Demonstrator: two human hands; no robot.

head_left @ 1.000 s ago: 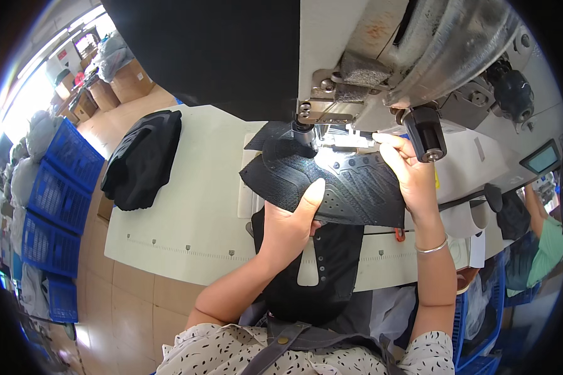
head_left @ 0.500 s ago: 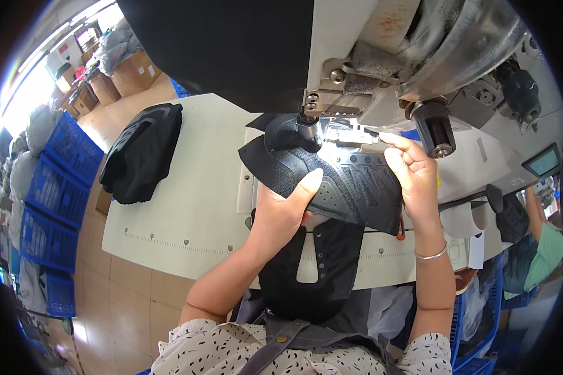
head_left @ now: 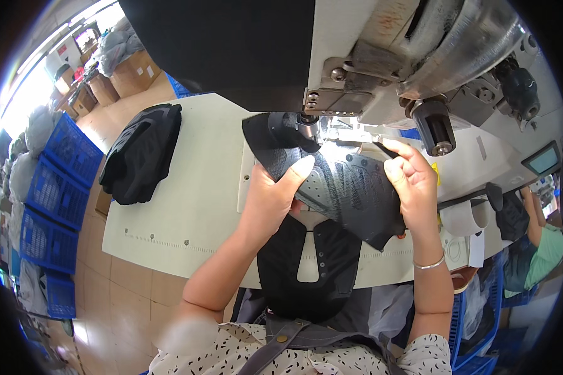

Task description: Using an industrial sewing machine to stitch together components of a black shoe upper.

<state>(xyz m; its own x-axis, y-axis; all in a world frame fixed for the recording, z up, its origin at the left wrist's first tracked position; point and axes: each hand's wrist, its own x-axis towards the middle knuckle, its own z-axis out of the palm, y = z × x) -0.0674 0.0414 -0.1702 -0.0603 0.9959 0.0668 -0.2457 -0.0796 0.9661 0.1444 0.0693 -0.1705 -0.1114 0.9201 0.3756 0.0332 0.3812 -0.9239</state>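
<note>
A black textured shoe upper (head_left: pixel 350 190) lies tilted under the sewing machine's head (head_left: pixel 338 103), and a bright lamp lights its far edge. My left hand (head_left: pixel 270 194) grips its left part, thumb on top and fingers underneath. At the right, my right hand (head_left: pixel 414 181) pinches the upper's edge between thumb and curled fingers, next to a thin dark strip near the index finger. The presser foot (head_left: pixel 308 128) stands at the upper's far left part; the needle point is hidden in glare. Another black upper (head_left: pixel 306 262) lies at the table's near edge, under my wrists.
A stack of black uppers (head_left: pixel 142 153) rests on the left of the pale worktable (head_left: pixel 175 219). Blue crates (head_left: pixel 53 200) line the floor at the left. A co-worker in a green shirt (head_left: pixel 541 256) sits at the far right, beside a small screen (head_left: pixel 542 162).
The shoe upper has turned clockwise, its near right corner lower and its left end raised. My left hand has shifted slightly left and up with it.
</note>
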